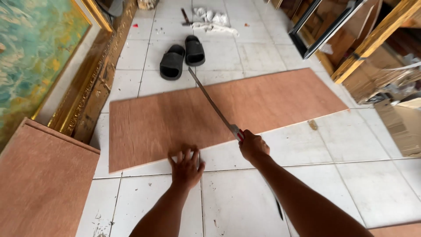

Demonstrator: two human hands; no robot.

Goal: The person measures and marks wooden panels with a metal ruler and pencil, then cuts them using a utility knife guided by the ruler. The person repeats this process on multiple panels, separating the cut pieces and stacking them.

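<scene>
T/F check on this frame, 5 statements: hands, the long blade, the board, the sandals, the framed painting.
1. The right hand grips a long thin blade by its handle. True.
2. The left hand is lifted clear of the plywood board. False: it presses flat on the board's near edge.
3. The board lies flat on the white tiled floor. True.
4. A pair of black sandals sits on top of the board. False: they sit on the tiles beyond its far edge.
5. A gold-framed painting leans at the right. False: it is at the left.
</scene>
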